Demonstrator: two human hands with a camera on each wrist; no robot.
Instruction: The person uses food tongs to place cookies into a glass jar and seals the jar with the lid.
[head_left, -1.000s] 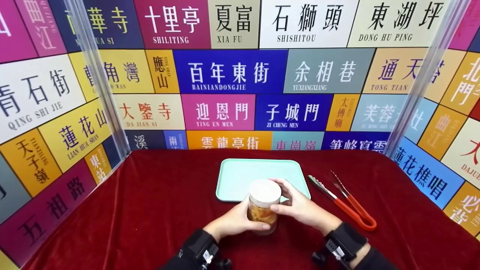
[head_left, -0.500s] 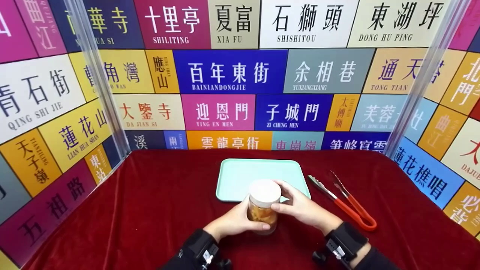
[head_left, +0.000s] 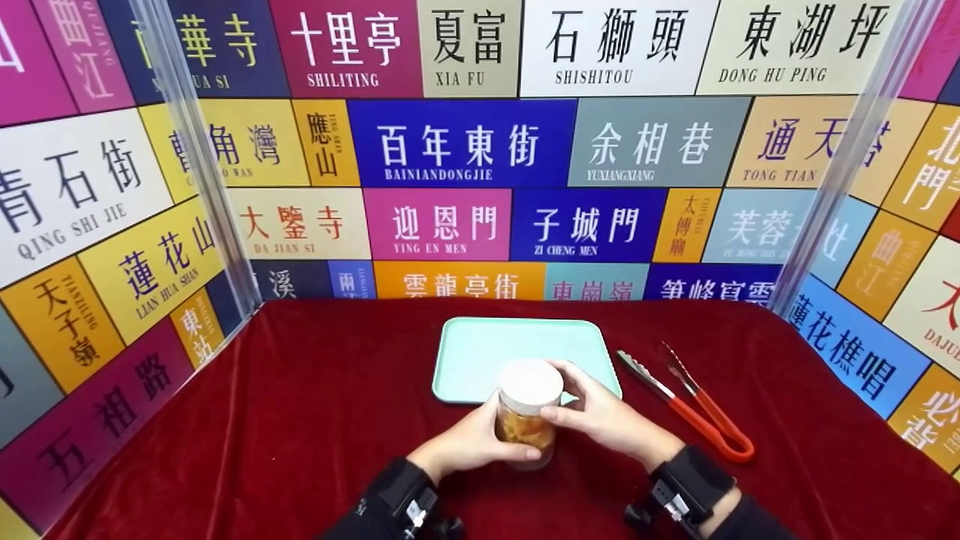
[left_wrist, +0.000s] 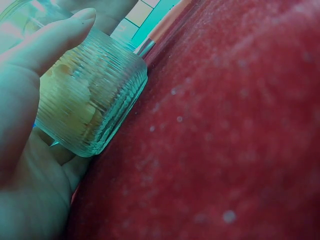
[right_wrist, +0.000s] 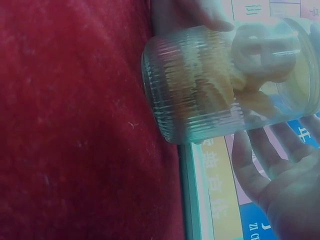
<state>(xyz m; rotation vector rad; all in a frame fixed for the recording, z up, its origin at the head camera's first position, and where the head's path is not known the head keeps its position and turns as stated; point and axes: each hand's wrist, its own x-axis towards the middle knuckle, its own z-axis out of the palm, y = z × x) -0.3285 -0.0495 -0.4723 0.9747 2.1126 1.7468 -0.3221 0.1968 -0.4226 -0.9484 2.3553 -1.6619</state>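
Observation:
A clear glass jar [head_left: 523, 429] with a ribbed lower body stands upright on the red cloth, with yellowish-brown pieces of food inside. Its pale lid [head_left: 530, 382] is on. My left hand [head_left: 469, 442] grips the jar's body from the left, its thumb across the front; the left wrist view shows the ribbed base [left_wrist: 107, 95] beside that thumb. My right hand [head_left: 600, 411] holds the jar higher up from the right, its thumb by the lid's lower edge and its fingers around the far side, partly hidden. In the right wrist view, its fingers [right_wrist: 247, 172] lie along the jar.
Behind the jar lies a mint-green tray [head_left: 469, 352], partly covered by the jar and right hand. Tongs [head_left: 701, 420] with red handles lie spread to the right of the tray. Red cloth [head_left: 300, 420] covers the table, with sign-printed walls [head_left: 457, 142] at the back and sides.

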